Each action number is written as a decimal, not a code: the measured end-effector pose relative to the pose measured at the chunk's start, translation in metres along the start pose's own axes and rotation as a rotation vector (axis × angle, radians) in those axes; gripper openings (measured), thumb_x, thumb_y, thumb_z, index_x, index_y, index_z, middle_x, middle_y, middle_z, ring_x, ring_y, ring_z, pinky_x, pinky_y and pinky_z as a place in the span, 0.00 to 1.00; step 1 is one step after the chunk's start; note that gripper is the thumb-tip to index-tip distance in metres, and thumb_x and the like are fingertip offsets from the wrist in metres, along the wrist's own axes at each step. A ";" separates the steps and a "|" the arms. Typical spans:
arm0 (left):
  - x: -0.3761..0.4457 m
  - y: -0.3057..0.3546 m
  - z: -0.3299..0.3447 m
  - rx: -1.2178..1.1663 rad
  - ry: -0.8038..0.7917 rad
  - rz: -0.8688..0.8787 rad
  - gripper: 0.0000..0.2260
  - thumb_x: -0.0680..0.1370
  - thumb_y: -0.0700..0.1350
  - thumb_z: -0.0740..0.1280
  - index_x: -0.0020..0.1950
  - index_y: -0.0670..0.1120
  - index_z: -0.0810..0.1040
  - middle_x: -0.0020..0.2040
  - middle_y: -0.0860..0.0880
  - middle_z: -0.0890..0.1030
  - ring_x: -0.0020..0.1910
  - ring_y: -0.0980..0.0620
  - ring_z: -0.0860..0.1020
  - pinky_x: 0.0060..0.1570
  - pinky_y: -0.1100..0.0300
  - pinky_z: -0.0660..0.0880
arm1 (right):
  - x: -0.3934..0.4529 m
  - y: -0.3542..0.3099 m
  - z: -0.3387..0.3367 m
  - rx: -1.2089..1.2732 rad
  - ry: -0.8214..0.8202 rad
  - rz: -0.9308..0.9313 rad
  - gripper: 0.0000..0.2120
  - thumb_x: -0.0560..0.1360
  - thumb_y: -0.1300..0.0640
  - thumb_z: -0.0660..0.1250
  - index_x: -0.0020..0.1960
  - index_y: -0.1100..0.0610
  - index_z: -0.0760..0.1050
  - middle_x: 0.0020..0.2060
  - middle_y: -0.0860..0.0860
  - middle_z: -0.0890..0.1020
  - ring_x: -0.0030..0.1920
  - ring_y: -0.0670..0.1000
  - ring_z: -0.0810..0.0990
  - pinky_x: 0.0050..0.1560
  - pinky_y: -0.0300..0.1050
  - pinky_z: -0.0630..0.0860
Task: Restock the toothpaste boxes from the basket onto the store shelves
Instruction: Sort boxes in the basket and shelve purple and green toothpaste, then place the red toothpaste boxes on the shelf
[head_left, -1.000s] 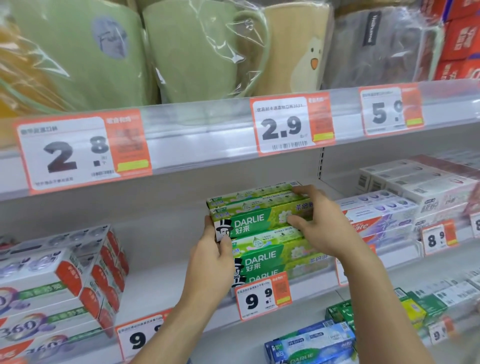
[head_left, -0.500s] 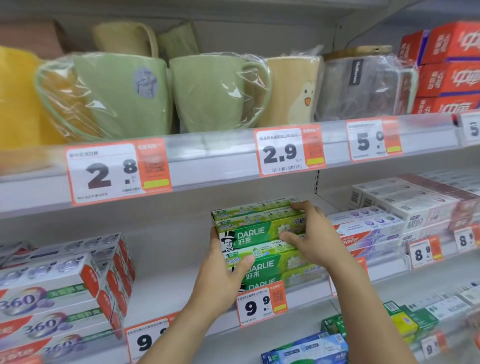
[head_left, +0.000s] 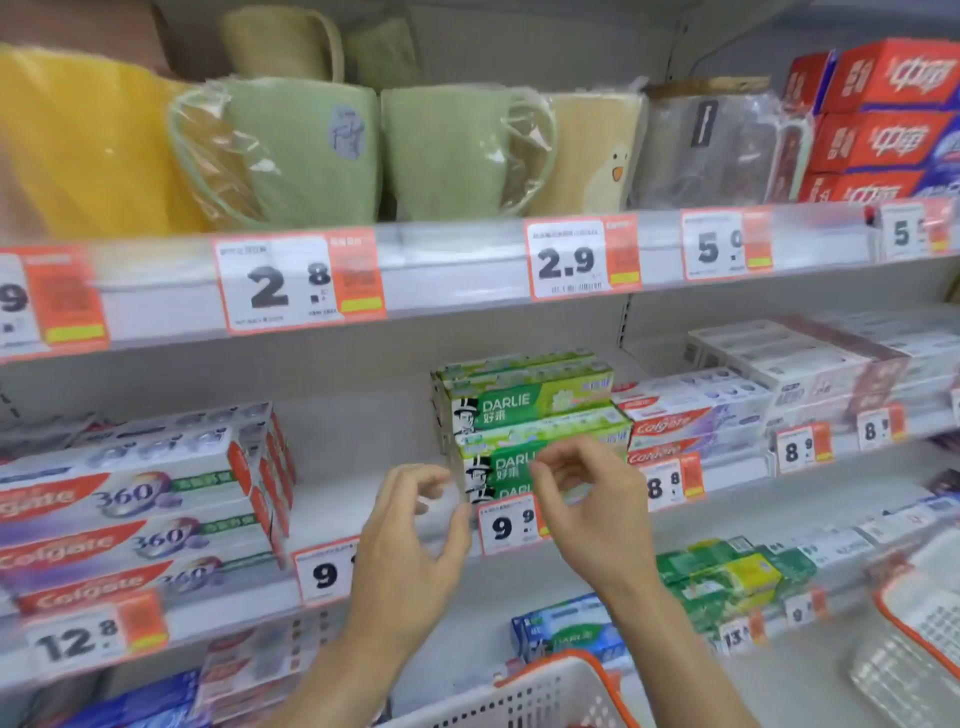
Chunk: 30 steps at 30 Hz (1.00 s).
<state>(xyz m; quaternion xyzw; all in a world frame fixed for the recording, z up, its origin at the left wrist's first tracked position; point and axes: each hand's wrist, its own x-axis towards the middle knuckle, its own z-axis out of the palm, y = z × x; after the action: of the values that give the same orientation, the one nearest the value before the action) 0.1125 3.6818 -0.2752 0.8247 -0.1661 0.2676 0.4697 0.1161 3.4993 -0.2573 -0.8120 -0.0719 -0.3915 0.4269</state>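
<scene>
Just in front of the stacked green toothpaste boxes (head_left: 530, 410), nothing is held: left hand (head_left: 410, 545) and right hand (head_left: 587, 499) fingers are loosely curled.

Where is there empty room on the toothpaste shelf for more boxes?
A bare patch of shelf lies between the Colgate 360 boxes and the green Darlie stack. Right of the Darlie stack it is crowded: Colgate boxes sit packed against it.
</scene>
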 end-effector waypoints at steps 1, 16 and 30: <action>-0.021 -0.010 0.001 0.015 -0.041 0.006 0.09 0.76 0.46 0.70 0.54 0.55 0.74 0.49 0.61 0.76 0.49 0.61 0.76 0.49 0.70 0.70 | -0.022 0.002 0.009 0.065 -0.097 0.074 0.07 0.72 0.65 0.73 0.42 0.55 0.79 0.35 0.43 0.81 0.36 0.44 0.79 0.39 0.32 0.74; -0.342 -0.178 0.056 0.233 -1.060 -1.079 0.21 0.80 0.47 0.69 0.68 0.39 0.72 0.69 0.42 0.75 0.66 0.46 0.75 0.66 0.53 0.72 | -0.360 0.143 0.066 -0.403 -1.237 1.131 0.16 0.72 0.49 0.75 0.55 0.56 0.78 0.49 0.53 0.84 0.53 0.54 0.82 0.55 0.47 0.79; -0.359 -0.213 0.061 0.188 -0.985 -1.275 0.27 0.78 0.52 0.70 0.72 0.41 0.68 0.63 0.42 0.77 0.57 0.45 0.79 0.58 0.54 0.75 | -0.372 0.147 0.094 -0.450 -1.619 1.233 0.23 0.69 0.53 0.77 0.58 0.59 0.73 0.51 0.55 0.81 0.47 0.53 0.82 0.43 0.47 0.83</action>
<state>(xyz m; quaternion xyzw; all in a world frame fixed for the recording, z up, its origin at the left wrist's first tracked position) -0.0462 3.7445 -0.6610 0.8200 0.1712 -0.4326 0.3335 -0.0181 3.5588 -0.6412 -0.7884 0.1651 0.5519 0.2158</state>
